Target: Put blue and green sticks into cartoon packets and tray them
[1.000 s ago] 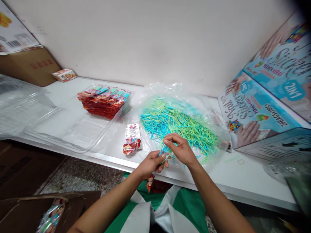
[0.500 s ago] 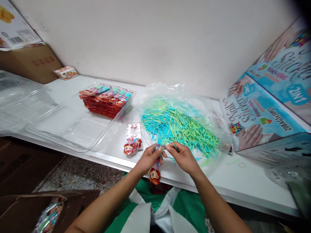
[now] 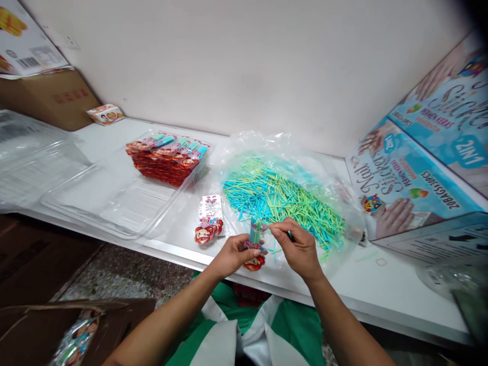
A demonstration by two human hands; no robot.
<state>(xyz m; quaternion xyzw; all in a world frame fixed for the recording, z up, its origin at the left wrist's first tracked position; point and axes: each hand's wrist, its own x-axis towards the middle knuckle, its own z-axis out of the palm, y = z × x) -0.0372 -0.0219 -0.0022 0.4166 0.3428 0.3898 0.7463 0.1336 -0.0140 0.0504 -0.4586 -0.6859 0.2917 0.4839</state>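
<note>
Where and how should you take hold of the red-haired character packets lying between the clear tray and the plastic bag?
Probably best by the red-haired end of the character packets, from the near side with a thumb-on-top pinch: they lie flat, with that end toward the table's front edge, while the plastic bag lies close along their right side.

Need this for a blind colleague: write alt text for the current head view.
A left hand holds a cartoon-printed packet with blue and green sticks at its top, the right hand close beside it. Beyond lies a heap of such sticks on clear plastic, with stacked packets to its left.
</note>
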